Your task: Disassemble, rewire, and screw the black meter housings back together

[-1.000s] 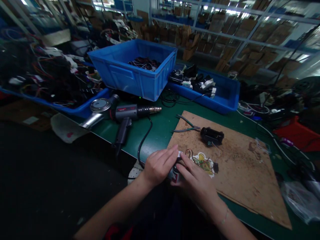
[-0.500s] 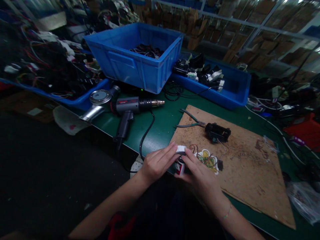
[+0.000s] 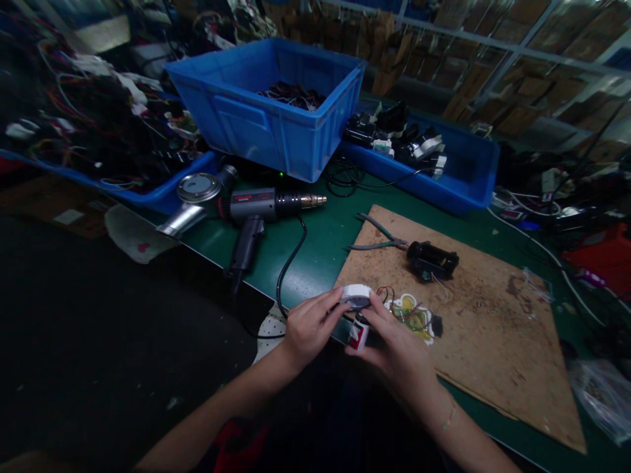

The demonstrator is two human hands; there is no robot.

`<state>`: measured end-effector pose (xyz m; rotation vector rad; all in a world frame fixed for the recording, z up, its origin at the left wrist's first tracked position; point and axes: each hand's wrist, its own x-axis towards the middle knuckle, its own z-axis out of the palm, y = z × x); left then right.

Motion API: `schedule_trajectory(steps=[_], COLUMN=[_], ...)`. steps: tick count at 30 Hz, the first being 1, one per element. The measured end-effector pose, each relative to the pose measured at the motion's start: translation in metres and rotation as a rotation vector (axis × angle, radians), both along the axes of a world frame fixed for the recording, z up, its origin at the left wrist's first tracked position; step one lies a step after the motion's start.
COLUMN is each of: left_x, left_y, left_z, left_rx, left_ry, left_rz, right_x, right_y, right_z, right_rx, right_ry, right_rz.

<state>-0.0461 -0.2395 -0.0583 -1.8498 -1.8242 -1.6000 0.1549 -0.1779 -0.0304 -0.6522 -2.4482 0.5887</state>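
A white round part with a grey hollow inside (image 3: 355,297) is gripped at its left edge by the fingers of my left hand (image 3: 311,325), tilted so its hollow side faces me. My right hand (image 3: 399,338) touches the part's right edge with its fingertips. Lower down, the same hand holds a small bottle with a red and white label (image 3: 358,334) between thumb and fingers. The bottle's dark top is just under the part; whether they touch I cannot tell. Beside my right hand lies a green-and-yellow wired circuit board (image 3: 413,315), partly covered by the fingers.
Pliers (image 3: 379,238) and a black plastic housing (image 3: 432,261) lie on the brown board (image 3: 497,341). A heat gun (image 3: 256,205) rests left, near a metal-ended tool (image 3: 190,197). Behind stand a deep blue crate (image 3: 256,131) and a shallow blue bin (image 3: 458,190) of parts.
The white round part has tipped, so more of its grey hollow shows. More of the bottle is visible beneath it. Both hands keep their hold and have barely moved.
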Motion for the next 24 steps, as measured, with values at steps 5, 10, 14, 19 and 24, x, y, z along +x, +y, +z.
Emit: schedule_trajectory(steps=[5, 10, 14, 19, 24], left_x=[-0.008, -0.016, -0.015, -0.015, -0.019], left_y=[-0.003, -0.008, -0.011, -0.015, -0.018], left_z=[0.009, 0.025, 0.032, 0.037, 0.047], left_rx=[0.012, 0.073, 0.1, 0.115, 0.107], left_ry=[-0.084, -0.019, 0.044, 0.112, 0.153], left_rz=[-0.059, -0.161, -0.177, -0.208, -0.215], right_x=[0.005, 0.009, 0.008, 0.008, 0.011], right_y=[0.001, 0.01, 0.015, 0.015, 0.016], right_z=[0.028, 0.051, 0.054, 0.055, 0.058], right_rx=[-0.382, -0.503, -0.364, -0.193, -0.146], right_ry=[0.347, 0.392, 0.212, 0.115, 0.074], right_rz=[-0.085, -0.159, -0.127, -0.095, -0.016])
